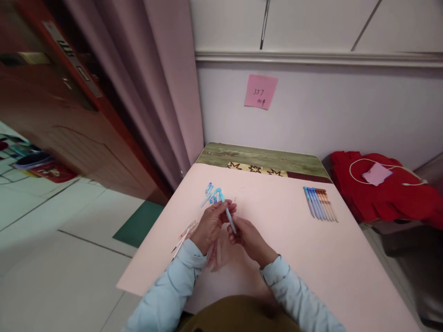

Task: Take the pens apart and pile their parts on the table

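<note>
A light-blue pen (229, 216) slants between my two hands over the table. My left hand (210, 222) is closed on its upper part, with the thumb along the barrel. At the lower end, the fingers of my right hand (246, 236) are closed around the pen's tip. Just beyond my left hand lie several small blue pen parts (209, 188), some partly hidden behind the fingers. Thin refills and clear tubes (183, 236) lie left of my left wrist. Under my wrists are some pinkish translucent barrels (215, 254), partly covered by the left sleeve.
On the right of the pale-covered table (284, 258) is a neat row of blue and orange-brown pens (320, 204). A red cloth (360, 184) with a white cable lies beyond the right edge. A wooden door (86, 124) and a curtain (166, 83) stand left. A pink note (260, 91) is on the wall.
</note>
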Tool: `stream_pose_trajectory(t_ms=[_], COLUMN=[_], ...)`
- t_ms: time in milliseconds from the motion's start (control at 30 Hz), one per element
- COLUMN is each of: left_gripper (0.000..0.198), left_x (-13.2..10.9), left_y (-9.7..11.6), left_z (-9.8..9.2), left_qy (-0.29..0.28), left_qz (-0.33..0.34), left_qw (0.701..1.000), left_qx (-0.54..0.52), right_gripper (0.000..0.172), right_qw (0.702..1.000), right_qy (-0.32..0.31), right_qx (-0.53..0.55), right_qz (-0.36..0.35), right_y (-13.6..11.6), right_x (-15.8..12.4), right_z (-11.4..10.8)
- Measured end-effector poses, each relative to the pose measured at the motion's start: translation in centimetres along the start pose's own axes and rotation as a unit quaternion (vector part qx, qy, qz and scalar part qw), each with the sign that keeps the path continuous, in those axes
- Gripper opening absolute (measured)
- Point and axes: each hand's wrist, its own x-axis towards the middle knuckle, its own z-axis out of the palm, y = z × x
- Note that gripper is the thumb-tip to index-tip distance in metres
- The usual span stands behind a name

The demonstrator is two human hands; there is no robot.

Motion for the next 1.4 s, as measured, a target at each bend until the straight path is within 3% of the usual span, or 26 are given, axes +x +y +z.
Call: stream_pose_trajectory(t_ms=[167,267,367,533,633,700,767,833,867,933,1067,1133,1233,1300,1400], left_gripper=[0.035,0.035,0.027,0.026,0.027,0.027,0.026,0.024,0.024,0.025,0.03,0.032,0.032,0.032,0.033], left_x=[0.0,0.3,0.5,0.9,1.3,1.5,1.8,1.9,1.9,1.9,2.0,2.2,2.6,2.8,2.8], left_y=[0.0,-0.3,-0.3,-0.5,-1.0,-1.5,-1.7,-1.7,-1.6,-1.3,-0.8,-0.8,-1.0,-1.3,-1.4], left_z=[-0.7,-1.0,-1.0,-0.3,-0.1,0.0,0.1,0.1,0.2,0.2,0.0,-0.2,-0.4,-0.4,-0.4], left_qy=[-0.042,-0.084,-0.086,-0.028,0.023,0.053,0.072,0.083,0.085,0.084,0.067,0.064,0.084,0.093,0.077], left_qz=[-0.019,-0.025,-0.005,0.034,0.059,0.081,0.107,0.119,0.118,0.106,0.062,0.048,0.059,0.066,0.054], left_qw=[0.999,0.996,0.996,0.999,0.997,0.994,0.99,0.988,0.988,0.989,0.993,0.994,0.993,0.992,0.993], left_qx=[-0.023,-0.028,-0.014,0.02,0.034,0.046,0.053,0.052,0.052,0.059,0.076,0.071,0.06,0.056,0.071], right_gripper=[0.036,0.034,0.037,0.047,0.047,0.043,0.036,0.028,0.027,0.035,0.062,0.058,0.047,0.049,0.053], right_qw=[0.979,0.967,0.973,0.998,0.993,0.966,0.918,0.881,0.877,0.903,0.991,0.999,0.998,0.996,0.998], right_qy=[-0.088,-0.112,-0.103,-0.029,0.027,0.083,0.137,0.166,0.168,0.146,0.045,0.026,0.059,0.077,0.061], right_qx=[0.148,0.19,0.173,0.049,-0.077,-0.191,-0.297,-0.357,-0.364,-0.33,-0.117,-0.035,-0.01,-0.022,-0.026], right_qz=[0.108,0.13,0.116,0.011,-0.081,-0.154,-0.224,-0.262,-0.265,-0.232,-0.047,0.01,-0.01,-0.031,-0.003], right_y=[-0.6,-1.0,-1.0,-0.4,-0.1,0.1,0.1,0.1,0.0,-0.1,-0.3,-0.4,-0.4,-0.3,-0.1], right_x=[1.1,1.1,1.0,1.4,1.8,1.9,1.9,1.7,1.6,1.6,2.2,2.6,2.9,2.8,2.9], right_z=[-0.2,-0.3,-0.4,-0.1,0.1,0.1,0.1,0.1,0.2,0.1,-0.4,-0.7,-0.9,-0.9,-0.7])
